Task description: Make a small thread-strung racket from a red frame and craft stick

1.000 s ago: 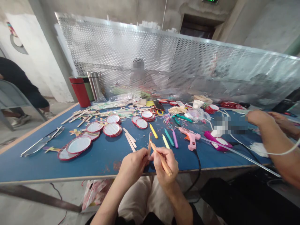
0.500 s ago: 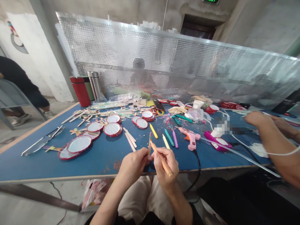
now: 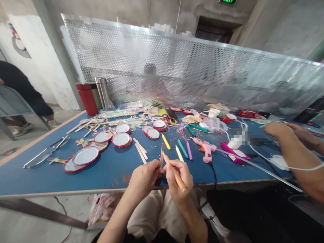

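My left hand (image 3: pixel 146 175) is closed on a wooden craft stick (image 3: pixel 162 156), which stands up from the fingers near the table's front edge. An orange marker (image 3: pixel 178 176) is gripped in my right hand (image 3: pixel 182 173), its tip at the stick. The stick's upper end shows colour. Just beyond my hands lie a yellow marker (image 3: pixel 166 141), a pale yellow marker (image 3: pixel 179 153), a teal marker (image 3: pixel 183 149) and a purple marker (image 3: pixel 189 150). Several plain craft sticks (image 3: pixel 140 150) rest to the left of my hands.
Round red-rimmed discs (image 3: pixel 86 156) lie at left, near eyeglasses (image 3: pixel 47 153). A pink glue gun (image 3: pixel 206 148) with a cord lies at right. A co-worker's arm (image 3: pixel 298 145) reaches in there. Bottles (image 3: pixel 87 99) and a perforated metal screen (image 3: pixel 164 60) stand at the back.
My hands, the stick and the orange marker hold nearly the same position. At right, the co-worker's hands have shifted slightly, and dark clothing below the table edge has moved.
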Available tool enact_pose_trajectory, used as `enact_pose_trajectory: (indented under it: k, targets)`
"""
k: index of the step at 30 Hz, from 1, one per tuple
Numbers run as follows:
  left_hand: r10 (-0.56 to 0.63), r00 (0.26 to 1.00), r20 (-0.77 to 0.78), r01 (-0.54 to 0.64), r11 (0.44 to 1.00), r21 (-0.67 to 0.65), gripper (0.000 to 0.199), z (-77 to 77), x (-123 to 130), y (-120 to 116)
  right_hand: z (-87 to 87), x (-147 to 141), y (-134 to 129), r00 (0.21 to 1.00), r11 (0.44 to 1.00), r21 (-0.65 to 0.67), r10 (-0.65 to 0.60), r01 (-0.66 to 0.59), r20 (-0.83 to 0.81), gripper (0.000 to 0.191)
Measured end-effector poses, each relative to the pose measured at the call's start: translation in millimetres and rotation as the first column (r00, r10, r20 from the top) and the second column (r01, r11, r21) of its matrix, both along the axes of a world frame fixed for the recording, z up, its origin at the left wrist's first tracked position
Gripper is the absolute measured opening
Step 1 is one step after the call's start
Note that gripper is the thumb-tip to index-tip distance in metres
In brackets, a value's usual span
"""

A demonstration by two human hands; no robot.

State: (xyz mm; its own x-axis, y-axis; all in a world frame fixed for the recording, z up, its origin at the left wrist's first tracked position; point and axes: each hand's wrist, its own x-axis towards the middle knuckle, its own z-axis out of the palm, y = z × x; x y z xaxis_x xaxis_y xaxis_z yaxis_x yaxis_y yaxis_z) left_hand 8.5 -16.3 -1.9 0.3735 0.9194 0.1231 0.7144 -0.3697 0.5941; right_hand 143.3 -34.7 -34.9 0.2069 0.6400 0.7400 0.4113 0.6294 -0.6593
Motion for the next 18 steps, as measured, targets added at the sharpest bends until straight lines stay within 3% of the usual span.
enact_pose_trajectory:
  k: [10, 18]
  targets:
    - [0.019, 1.000, 0.001, -0.019, 1.000, -0.002, 0.018, 0.0, 0.6, -1.4, -0.5, -0.3, 1.6, 0.997, 1.000, 0.024, -0.011, 0.013, -0.074, 0.013]
    - [0.012, 1.000, -0.018, -0.011, 0.999, 0.043, 0.018, -1.8, 0.3, 0.4, -2.2, 1.4, 0.5, 1.000, 1.000, 0.004, -0.004, 0.004, -0.004, 0.013]
